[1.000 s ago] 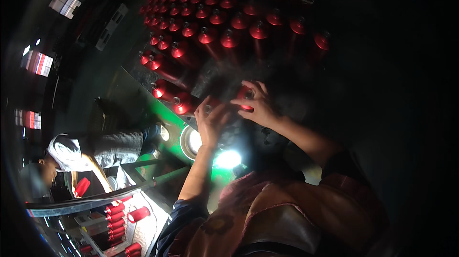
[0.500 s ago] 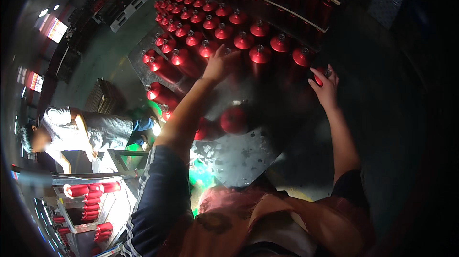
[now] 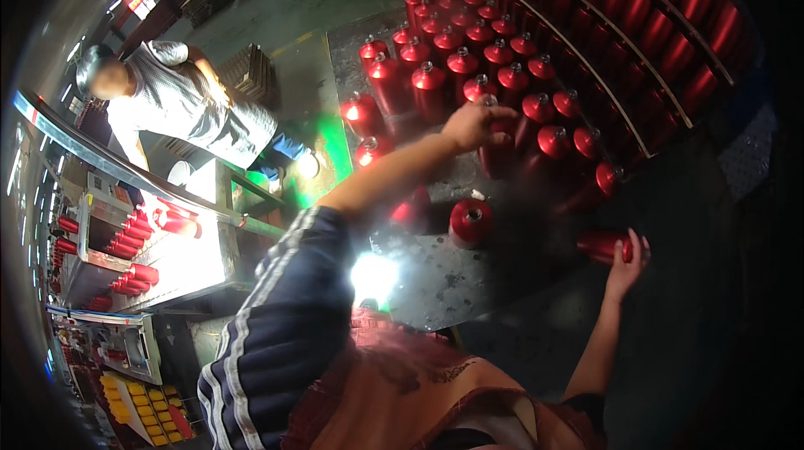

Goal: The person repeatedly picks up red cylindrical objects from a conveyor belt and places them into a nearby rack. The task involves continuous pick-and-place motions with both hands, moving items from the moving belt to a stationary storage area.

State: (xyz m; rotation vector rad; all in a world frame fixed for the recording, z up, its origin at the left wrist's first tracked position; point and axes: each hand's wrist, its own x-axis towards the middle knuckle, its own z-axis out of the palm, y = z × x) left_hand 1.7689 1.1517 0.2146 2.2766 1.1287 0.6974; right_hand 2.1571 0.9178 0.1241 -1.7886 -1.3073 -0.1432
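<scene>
My right hand (image 3: 628,259) is closed round the neck end of a red metal bottle (image 3: 596,245), which lies on its side in the air, off the right of the grey sheet. At the near edge of a crowd of similar bottles, my left hand (image 3: 473,127) has its fingers curled round the top of another red bottle (image 3: 497,162), which stands upright. Part of that bottle's neck is hidden by the fingers. Closer to me, one more red bottle (image 3: 471,224) stands alone, and beside it a blurred red bottle (image 3: 410,209) is partly behind my left forearm.
Many upright bottles (image 3: 427,80) stand on the grey sheet (image 3: 444,270). Behind them rise stacked layers of red bottles (image 3: 636,23) with thin boards between. At left, a co-worker (image 3: 180,102) stands by a brightly lit bench (image 3: 205,236) holding more bottles. A metal rail (image 3: 126,167) crosses there.
The view has swung, so the bottles sit further right. My right hand has come away from the group with a bottle, now tipped sideways. My left hand stays at the front bottles.
</scene>
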